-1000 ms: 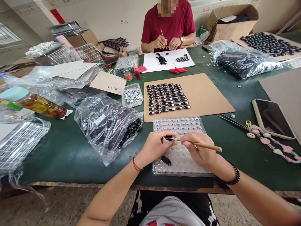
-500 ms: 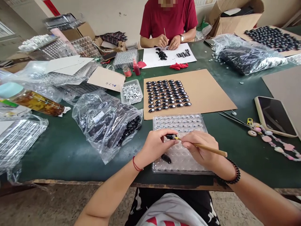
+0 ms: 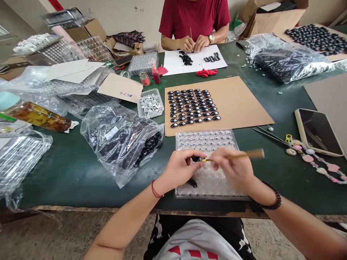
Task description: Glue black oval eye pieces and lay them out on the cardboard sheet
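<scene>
My left hand [image 3: 180, 168] pinches a small black oval piece [image 3: 195, 159] over a clear blister tray [image 3: 206, 139] of round silver studs. My right hand [image 3: 233, 169] grips a thin wooden stick [image 3: 238, 155], blurred by motion, with its yellow tip touching that piece. Another black oval piece [image 3: 193, 182] lies on the tray below my left hand. Beyond the tray, a brown cardboard sheet [image 3: 238, 101] carries rows of finished black oval pieces [image 3: 193, 107].
A plastic bag of black pieces [image 3: 121, 141] lies to the left, a small box of silver studs [image 3: 150, 104] behind it. Tweezers [image 3: 268, 135], a beaded strap [image 3: 317, 162] and a phone [image 3: 317, 131] lie right. Across the table a person in red [image 3: 193, 21] works on white paper [image 3: 193, 63].
The stick in my right hand has swung from pointing down-right to nearly level, its far end raised. My left hand keeps its pinch on the black piece. The view has tilted slightly down.
</scene>
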`<state>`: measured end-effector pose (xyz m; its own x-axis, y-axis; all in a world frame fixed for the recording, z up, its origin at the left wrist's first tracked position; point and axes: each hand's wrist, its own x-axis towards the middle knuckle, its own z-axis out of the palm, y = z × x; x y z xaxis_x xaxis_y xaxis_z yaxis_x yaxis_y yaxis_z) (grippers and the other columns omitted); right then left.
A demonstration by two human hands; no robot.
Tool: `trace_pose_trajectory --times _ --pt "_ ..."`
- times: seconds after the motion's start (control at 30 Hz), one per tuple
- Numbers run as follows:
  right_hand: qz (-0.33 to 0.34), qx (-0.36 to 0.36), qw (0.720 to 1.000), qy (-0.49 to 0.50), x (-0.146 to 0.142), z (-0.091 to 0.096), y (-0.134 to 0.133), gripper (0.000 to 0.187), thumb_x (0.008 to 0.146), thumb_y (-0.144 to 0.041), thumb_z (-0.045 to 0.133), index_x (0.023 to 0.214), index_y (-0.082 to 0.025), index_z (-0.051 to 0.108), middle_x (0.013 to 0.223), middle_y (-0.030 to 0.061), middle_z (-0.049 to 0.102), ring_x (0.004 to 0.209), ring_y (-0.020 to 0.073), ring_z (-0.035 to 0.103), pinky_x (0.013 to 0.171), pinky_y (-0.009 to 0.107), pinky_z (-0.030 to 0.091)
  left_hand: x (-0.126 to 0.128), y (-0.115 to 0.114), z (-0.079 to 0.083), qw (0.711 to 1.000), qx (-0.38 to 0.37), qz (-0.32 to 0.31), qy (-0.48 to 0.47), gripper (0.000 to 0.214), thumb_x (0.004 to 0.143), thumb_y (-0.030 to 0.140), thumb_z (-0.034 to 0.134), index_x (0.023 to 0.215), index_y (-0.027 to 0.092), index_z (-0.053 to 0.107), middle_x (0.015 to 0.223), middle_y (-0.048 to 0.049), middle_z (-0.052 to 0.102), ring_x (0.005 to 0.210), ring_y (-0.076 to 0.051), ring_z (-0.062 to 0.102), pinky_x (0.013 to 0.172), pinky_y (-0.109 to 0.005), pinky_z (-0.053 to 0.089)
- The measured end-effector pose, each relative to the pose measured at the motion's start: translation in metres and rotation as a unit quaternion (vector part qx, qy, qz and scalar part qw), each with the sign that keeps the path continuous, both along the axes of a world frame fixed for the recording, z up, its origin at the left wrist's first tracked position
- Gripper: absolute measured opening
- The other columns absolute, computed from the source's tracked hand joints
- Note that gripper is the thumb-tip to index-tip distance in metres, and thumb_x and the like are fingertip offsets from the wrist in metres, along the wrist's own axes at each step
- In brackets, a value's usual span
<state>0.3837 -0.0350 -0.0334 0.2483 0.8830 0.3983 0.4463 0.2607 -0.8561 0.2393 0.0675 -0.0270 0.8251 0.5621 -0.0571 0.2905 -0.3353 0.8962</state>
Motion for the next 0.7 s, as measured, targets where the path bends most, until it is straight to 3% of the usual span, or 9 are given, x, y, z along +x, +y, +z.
trace_pose_trajectory --times 0.07,0.13,0.2,0.27,0.37,0.47,0.57,0.7 --pt "-0.003 -0.067 0.982 0.177 0.004 0.002 0.005 0.038 0.091 -0.037 0.033 0.06 -0.018 0.043 0.052 -0.0025 0.049 0.041 0.0081 0.048 0.042 0.022 0.04 0.0 0.0 0.002 1.0 -0.008 -0.014 0.003 0.016 0.074 0.028 0.063 0.085 0.019 0.07 0.046 0.0039 0.044 0.043 -0.008 0.03 0.042 -0.02 0.024" --pt "-0.009 -0.112 0.961 0.253 0.006 0.003 0.008 0.04 0.091 -0.041 0.034 0.059 -0.018 0.041 0.051 -0.0041 0.044 0.037 0.0058 0.041 0.037 0.02 0.035 0.0 0.0 0.005 1.0 0.0 -0.013 0.002 0.017 0.074 0.03 0.063 0.087 0.02 0.07 0.045 0.0043 0.043 0.042 -0.007 0.03 0.042 -0.02 0.025" --pt "-0.017 -0.141 0.966 0.217 0.006 0.003 0.009 0.029 0.085 -0.039 0.048 0.066 -0.017 0.049 0.056 -0.0036 0.048 0.041 0.0054 0.043 0.038 0.018 0.035 -0.001 0.001 0.006 1.0 0.019 -0.006 -0.006 0.023 0.075 0.035 0.063 0.091 0.021 0.07 0.045 0.0043 0.045 0.043 -0.008 0.031 0.043 -0.02 0.026" --pt "0.0 -0.164 0.974 0.159 0.004 0.004 0.009 0.016 0.078 -0.033 0.059 0.08 -0.017 0.057 0.068 -0.0005 0.057 0.056 0.0081 0.053 0.048 0.019 0.042 -0.001 0.001 0.006 0.999 0.045 -0.005 -0.016 0.027 0.074 0.038 0.063 0.095 0.022 0.069 0.05 0.0028 0.052 0.044 -0.008 0.034 0.045 -0.02 0.029" --pt "0.031 -0.187 0.97 0.154 0.003 0.004 0.008 0.019 0.075 -0.031 0.062 0.088 -0.018 0.058 0.08 0.0028 0.063 0.072 0.0125 0.06 0.061 0.024 0.049 -0.001 0.0 0.001 0.995 0.094 -0.004 -0.045 0.025 0.076 0.037 0.062 0.095 0.023 0.068 0.073 -0.0017 0.066 0.049 -0.009 0.043 0.049 -0.021 0.036" --pt "0.03 -0.177 0.971 0.161 0.002 0.002 0.008 0.019 0.074 -0.028 0.062 0.09 -0.018 0.058 0.082 0.0044 0.064 0.075 0.0147 0.061 0.064 0.027 0.051 -0.002 -0.002 -0.005 0.988 0.136 -0.006 -0.074 0.025 0.078 0.036 0.06 0.098 0.023 0.066 0.089 -0.0037 0.068 0.056 -0.01 0.052 0.055 -0.022 0.041" --pt "-0.011 -0.139 0.982 0.129 0.001 0.001 0.007 0.018 0.073 -0.024 0.062 0.09 -0.018 0.057 0.081 0.0037 0.062 0.066 0.0123 0.059 0.053 0.023 0.049 -0.002 -0.002 -0.009 0.981 0.167 -0.007 -0.097 0.027 0.078 0.038 0.06 0.101 0.023 0.064 0.09 -0.0038 0.068 0.059 -0.011 0.056 0.056 -0.022 0.043" --pt "-0.064 -0.118 0.984 0.117 -0.001 0.0 0.005 0.017 0.073 -0.025 0.062 0.087 -0.018 0.055 0.074 -0.0001 0.057 0.047 0.0057 0.046 0.038 0.018 0.037 -0.001 0.001 -0.009 0.975 0.194 0.035 -0.106 0.025 0.077 0.037 0.06 0.096 0.021 0.066 0.068 -0.001 0.065 0.053 -0.01 0.053 0.054 -0.021 0.043"
